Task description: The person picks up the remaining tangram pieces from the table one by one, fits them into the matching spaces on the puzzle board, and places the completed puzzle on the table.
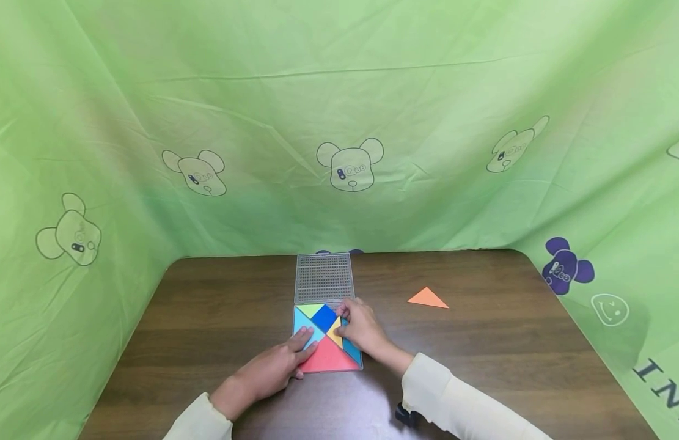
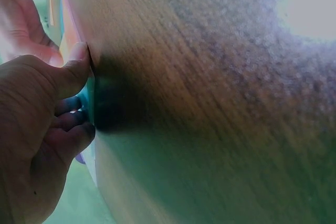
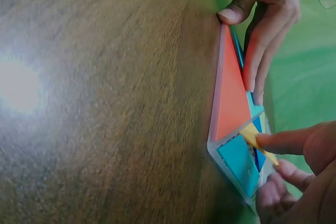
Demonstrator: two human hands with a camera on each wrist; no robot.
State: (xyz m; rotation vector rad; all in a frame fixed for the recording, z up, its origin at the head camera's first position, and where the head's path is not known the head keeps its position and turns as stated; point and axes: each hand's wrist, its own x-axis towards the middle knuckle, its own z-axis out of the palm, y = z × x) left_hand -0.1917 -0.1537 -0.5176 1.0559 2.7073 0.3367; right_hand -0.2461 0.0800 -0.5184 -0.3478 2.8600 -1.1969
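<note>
A tangram case (image 3: pixel 214 148) lies on the table with colored pieces set in it. My left hand (image 1: pixel 270 368) holds its near left corner, thumb at the edge and fingers over the light blue triangle (image 1: pixel 302 322). With thumb and fingers my right hand (image 1: pixel 367 330) pinches a small yellow triangle (image 3: pixel 249 134), which sits tilted above the right part of the case. Around it are a large red triangle (image 1: pixel 329 358), a blue square (image 1: pixel 324 318), a green triangle (image 1: pixel 310 310) and a teal piece (image 3: pixel 240 157). Fingers partly cover the case's upper right corner.
The case's clear gridded lid (image 1: pixel 324 278) lies unfolded behind it. An orange triangle (image 1: pixel 429 298) rests on the brown table (image 1: pixel 218 305) to the right. Green printed cloth (image 1: pixel 262 122) walls the back and sides. A small black object (image 1: pixel 403 415) is by the right sleeve.
</note>
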